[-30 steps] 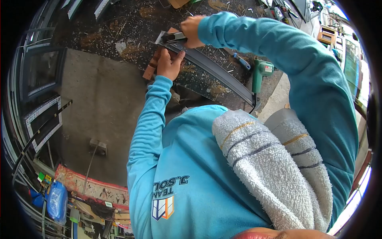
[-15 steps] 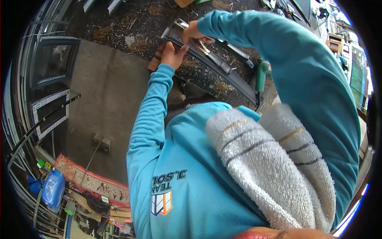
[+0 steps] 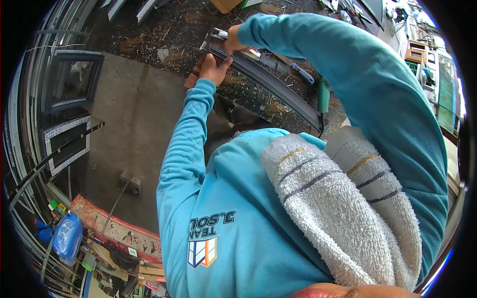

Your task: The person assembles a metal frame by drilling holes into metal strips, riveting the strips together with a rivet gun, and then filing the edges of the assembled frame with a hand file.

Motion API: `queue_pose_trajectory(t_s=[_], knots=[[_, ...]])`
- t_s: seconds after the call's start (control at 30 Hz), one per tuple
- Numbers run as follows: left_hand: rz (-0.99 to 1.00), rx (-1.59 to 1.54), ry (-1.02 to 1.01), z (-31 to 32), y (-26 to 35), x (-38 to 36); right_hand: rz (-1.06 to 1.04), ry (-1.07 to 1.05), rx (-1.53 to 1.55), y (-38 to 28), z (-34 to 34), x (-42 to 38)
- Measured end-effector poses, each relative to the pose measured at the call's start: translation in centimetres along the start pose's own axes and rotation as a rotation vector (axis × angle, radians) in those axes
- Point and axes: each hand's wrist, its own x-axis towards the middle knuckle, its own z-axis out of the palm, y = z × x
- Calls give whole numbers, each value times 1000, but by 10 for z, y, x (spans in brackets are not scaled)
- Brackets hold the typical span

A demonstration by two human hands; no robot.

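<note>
A long dark grey metal profile (image 3: 285, 92) lies diagonally across the dark, debris-strewn work table. My left hand (image 3: 213, 72) is closed around its near edge close to the upper-left end, thumb across the top. Just beyond, my right hand (image 3: 234, 41) is closed over the same end, by a silver metal piece (image 3: 217, 33). What its fingers hold is hidden. A grey tool-like piece (image 3: 269, 62) lies along the profile beside the right hand. Farther right is a tool with a blue handle (image 3: 304, 74). Under my left hand sits a reddish-brown block (image 3: 191, 80).
A green power tool (image 3: 324, 94) stands by the profile's lower-right end, with its cord near it. Chips litter the table (image 3: 164, 32). Framed panels (image 3: 69, 82) lean at the left. A blue plastic-wrapped bundle (image 3: 67, 237) lies lower left. A towel (image 3: 318, 198) hangs over my chest.
My right hand has shifted slightly up and left along the profile's end. The grey tool-like piece has shifted up and away from my body. My left hand stays nearly in place.
</note>
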Motion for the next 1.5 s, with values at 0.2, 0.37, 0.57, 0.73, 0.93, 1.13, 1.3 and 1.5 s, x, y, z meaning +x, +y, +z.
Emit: queue_pose_trajectory(t_s=[0.2,0.37,0.57,0.73,0.93,1.13,1.3,1.5], knots=[[-7,20,40,4,20,-15,-134,268,-340,2,10,-3],[22,64,74,8,17,-17,167,-190,198,-3,-9,20],[33,2,-26,2,9,-9,-81,353,-162,16,35,-1],[37,245,86,-3,-11,1,-211,118,-193,4,-3,-7],[245,401,186,-1,2,-14,-559,257,-339,-3,-11,-22],[231,354,157,-1,-6,-14,-500,308,-56,12,15,-26],[232,369,158,1,-13,-10,-316,164,-67,-24,-7,-19],[207,319,153,-4,4,-17,-372,116,-94,-10,-7,-27]])
